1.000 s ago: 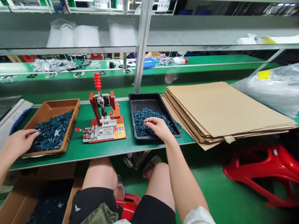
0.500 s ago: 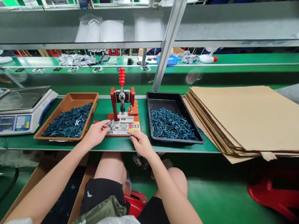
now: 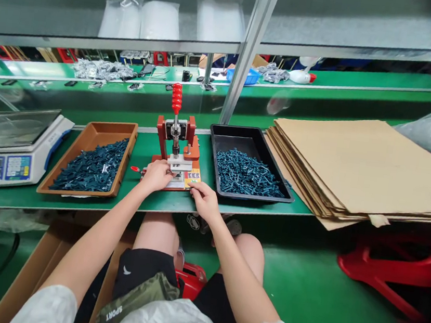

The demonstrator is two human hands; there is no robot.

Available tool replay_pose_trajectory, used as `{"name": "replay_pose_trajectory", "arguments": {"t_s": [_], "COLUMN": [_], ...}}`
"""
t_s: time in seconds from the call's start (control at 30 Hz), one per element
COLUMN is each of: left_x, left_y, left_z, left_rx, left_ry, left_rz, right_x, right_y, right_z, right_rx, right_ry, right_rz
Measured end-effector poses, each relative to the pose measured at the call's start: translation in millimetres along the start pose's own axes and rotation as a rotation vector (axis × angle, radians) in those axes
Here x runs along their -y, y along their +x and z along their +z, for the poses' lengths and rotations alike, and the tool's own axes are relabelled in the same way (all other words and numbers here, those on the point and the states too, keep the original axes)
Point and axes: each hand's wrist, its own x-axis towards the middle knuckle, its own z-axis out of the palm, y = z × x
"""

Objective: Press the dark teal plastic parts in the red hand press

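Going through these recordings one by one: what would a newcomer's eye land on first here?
The red-handled bench press stands mid-frame on the green workbench, with the left hand and right hand at its base. On either side sit a brown tray and a black tray, heaped with small dark teal parts. Further right lies a stack of cardboard sheets.

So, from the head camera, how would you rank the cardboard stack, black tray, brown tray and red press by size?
Largest first: the cardboard stack; then the black tray and brown tray, too alike to rank; then the red press.
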Motion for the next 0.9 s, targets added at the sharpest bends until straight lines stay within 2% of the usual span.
{"name": "replay_pose_trajectory", "arguments": {"t_s": [0.1, 0.17, 0.23, 0.37, 0.5, 0.67, 0.9], "left_x": [-4.7, -6.6, -5.3, 3.9, 8.8, 7.9, 7.8], "left_y": [2.4, 1.6, -0.4, -2.3, -0.3, -1.1, -5.0], "left_z": [0.9, 1.1, -0.6, -8.3, -11.9, -8.6, -8.1], "left_rx": [0.000, -0.030, -0.015, 0.092, 0.115, 0.081, 0.056], "left_ry": [0.012, 0.028, 0.025, -0.011, -0.003, 0.004, -0.039], "left_rz": [-0.091, -0.116, -0.075, 0.059, 0.064, 0.075, 0.061], "right_x": [-0.3, 0.2, 0.3, -2.5, -3.8, -3.1, -3.8], "right_y": [4.7, 12.3, 23.4, 49.4, 67.2, 68.9, 65.0], "right_z": [7.1, 11.3, 13.9, 16.9, 23.8, 32.9, 32.5], "right_rx": [-0.029, -0.052, -0.045, 0.069, 0.101, 0.160, 0.133], "right_ry": [0.028, -0.012, -0.050, -0.090, -0.196, -0.155, -0.213], "right_rz": [0.094, 0.079, 0.051, 0.077, 0.010, -0.015, -0.052]}}
